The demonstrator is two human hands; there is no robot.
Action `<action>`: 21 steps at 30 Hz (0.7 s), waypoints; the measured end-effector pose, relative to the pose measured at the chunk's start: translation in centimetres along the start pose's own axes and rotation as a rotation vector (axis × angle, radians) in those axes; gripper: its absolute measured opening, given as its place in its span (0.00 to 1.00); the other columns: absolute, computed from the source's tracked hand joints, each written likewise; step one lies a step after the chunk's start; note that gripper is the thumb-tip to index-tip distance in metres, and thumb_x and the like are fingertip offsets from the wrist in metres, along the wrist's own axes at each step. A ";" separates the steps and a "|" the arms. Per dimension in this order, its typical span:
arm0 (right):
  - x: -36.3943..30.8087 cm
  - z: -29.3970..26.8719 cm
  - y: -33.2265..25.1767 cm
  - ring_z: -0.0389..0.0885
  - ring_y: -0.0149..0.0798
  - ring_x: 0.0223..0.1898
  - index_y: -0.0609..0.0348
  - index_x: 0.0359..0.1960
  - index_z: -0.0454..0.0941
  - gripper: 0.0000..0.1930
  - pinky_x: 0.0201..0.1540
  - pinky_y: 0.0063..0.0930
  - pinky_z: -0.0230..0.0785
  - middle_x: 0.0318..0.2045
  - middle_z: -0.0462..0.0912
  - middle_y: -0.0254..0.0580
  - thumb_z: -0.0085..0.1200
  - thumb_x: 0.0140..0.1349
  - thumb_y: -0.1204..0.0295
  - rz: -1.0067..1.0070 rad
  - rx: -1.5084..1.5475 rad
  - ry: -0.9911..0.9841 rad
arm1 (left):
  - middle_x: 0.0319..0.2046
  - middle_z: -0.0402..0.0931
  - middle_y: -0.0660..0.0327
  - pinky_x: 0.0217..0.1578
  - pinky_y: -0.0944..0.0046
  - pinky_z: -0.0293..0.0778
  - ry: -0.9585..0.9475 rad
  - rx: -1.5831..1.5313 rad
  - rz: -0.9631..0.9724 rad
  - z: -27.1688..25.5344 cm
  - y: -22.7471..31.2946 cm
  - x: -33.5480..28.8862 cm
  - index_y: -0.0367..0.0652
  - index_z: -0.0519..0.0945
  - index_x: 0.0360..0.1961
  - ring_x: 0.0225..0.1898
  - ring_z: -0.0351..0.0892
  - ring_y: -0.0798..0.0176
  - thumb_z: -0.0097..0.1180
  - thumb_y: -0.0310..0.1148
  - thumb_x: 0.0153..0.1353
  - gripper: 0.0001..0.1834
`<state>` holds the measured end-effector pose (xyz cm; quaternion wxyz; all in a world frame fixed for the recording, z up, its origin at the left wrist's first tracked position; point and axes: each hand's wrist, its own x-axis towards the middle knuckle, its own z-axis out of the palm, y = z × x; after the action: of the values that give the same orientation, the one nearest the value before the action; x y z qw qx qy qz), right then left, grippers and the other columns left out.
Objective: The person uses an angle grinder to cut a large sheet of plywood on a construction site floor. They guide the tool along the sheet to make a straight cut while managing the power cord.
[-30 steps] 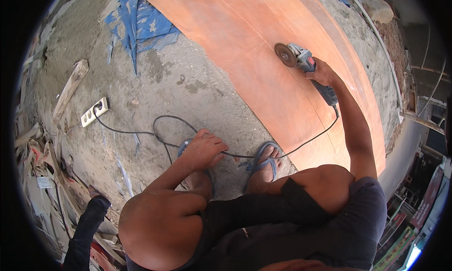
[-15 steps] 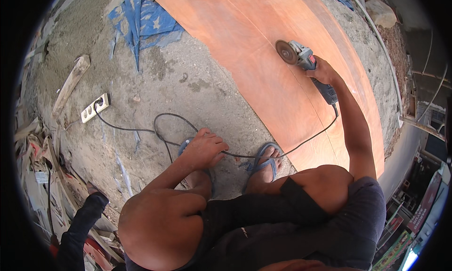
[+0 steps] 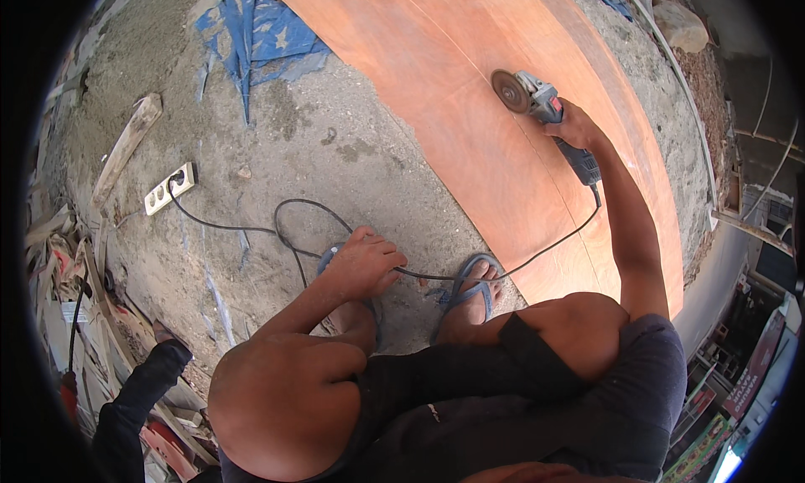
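My right hand [image 3: 577,127] is wrapped round the body of a grey and black angle grinder [image 3: 575,159]. Its round brown disc [image 3: 509,91] stands on edge at or just above a thin line running lengthwise over a reddish plywood sheet [image 3: 453,122]; whether disc and sheet touch, I cannot tell. From the grinder's rear, a black cord [image 3: 579,231] curves down across the sheet to my left hand [image 3: 369,262]. The fingers of that hand are closed on the cord, over my left sandal. Beyond it the cord loops and runs to a white power strip [image 3: 163,197].
Near the strip lies a wooden offcut [image 3: 126,152]. Blue torn tarp [image 3: 281,43] pokes out beside the sheet's far left edge. Scrap wood [image 3: 84,315] is heaped at left, by another person's dark-clothed limb [image 3: 138,407]. My sandalled right foot [image 3: 471,294] stands against the sheet.
Both my hands, the grinder and its cord stay practically where they were. At the lower left, a dark cord and a red thing near the other person have shifted left and farther away.
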<state>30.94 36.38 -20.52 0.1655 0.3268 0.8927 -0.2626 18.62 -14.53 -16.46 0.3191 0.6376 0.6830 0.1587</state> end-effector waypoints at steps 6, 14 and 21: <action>0.6 0.1 0.0 0.81 0.47 0.51 0.60 0.59 0.76 0.35 0.58 0.38 0.71 0.49 0.84 0.50 0.69 0.47 0.59 -0.032 0.047 -0.009 | 0.38 0.82 0.64 0.60 0.54 0.63 -0.005 -0.004 -0.005 -0.4 0.1 -0.2 0.51 0.84 0.42 0.47 0.81 0.61 0.63 0.39 0.59 0.11; 1.1 -0.5 -0.7 0.76 0.52 0.63 0.59 0.68 0.69 0.41 0.64 0.43 0.68 0.61 0.78 0.56 0.70 0.52 0.58 0.016 0.006 -0.112 | 0.38 0.82 0.64 0.60 0.55 0.62 -0.002 -0.017 -0.009 -0.3 0.0 -0.3 0.51 0.84 0.43 0.48 0.81 0.61 0.62 0.38 0.60 0.11; 1.0 0.1 -0.3 0.81 0.48 0.53 0.60 0.59 0.76 0.35 0.60 0.38 0.70 0.51 0.84 0.51 0.69 0.47 0.59 -0.019 0.027 -0.007 | 0.39 0.82 0.64 0.60 0.54 0.62 -0.027 0.003 -0.017 -0.3 0.0 -0.3 0.52 0.84 0.44 0.48 0.81 0.61 0.62 0.39 0.60 0.11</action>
<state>30.04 36.64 -21.02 0.1616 0.3197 0.8915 -0.2773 18.42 -14.79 -16.18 0.3289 0.6341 0.6843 0.1462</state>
